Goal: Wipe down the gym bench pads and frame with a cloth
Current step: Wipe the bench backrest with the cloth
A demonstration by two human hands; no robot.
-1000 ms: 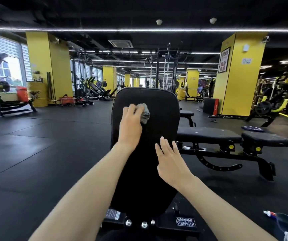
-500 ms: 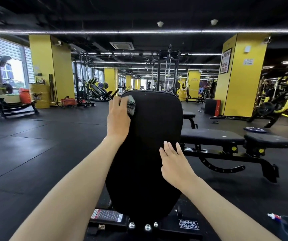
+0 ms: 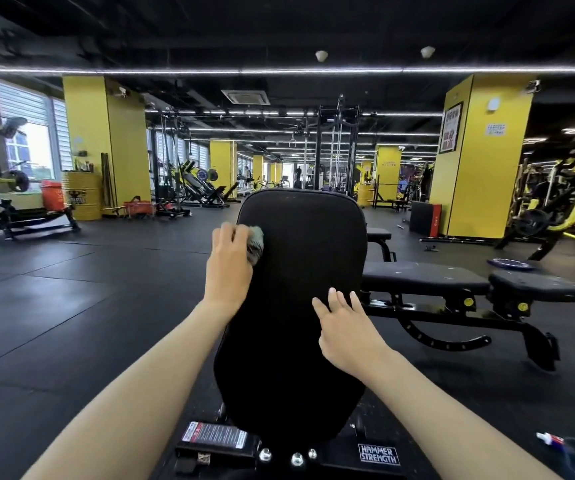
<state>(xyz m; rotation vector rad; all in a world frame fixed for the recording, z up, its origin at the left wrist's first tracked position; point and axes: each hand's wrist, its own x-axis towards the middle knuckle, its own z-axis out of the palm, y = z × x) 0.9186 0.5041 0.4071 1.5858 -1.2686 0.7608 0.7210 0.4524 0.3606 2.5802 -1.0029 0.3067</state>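
An upright black back pad fills the middle of the view, mounted on a black frame with a Hammer Strength label at the bottom. My left hand grips a small grey cloth and presses it on the pad's upper left edge. My right hand lies flat with straight fingers on the pad's right side, lower down. Most of the cloth is hidden under my left fingers.
A flat black bench stands just right of the pad. A spray bottle nozzle shows at the bottom right corner. Yellow pillars, a cable rack and machines line the back. Black rubber floor spreads to the left.
My left hand has carried the cloth from the pad's upper middle out to its left edge, then a little down along it. My right hand has stayed on the right side.
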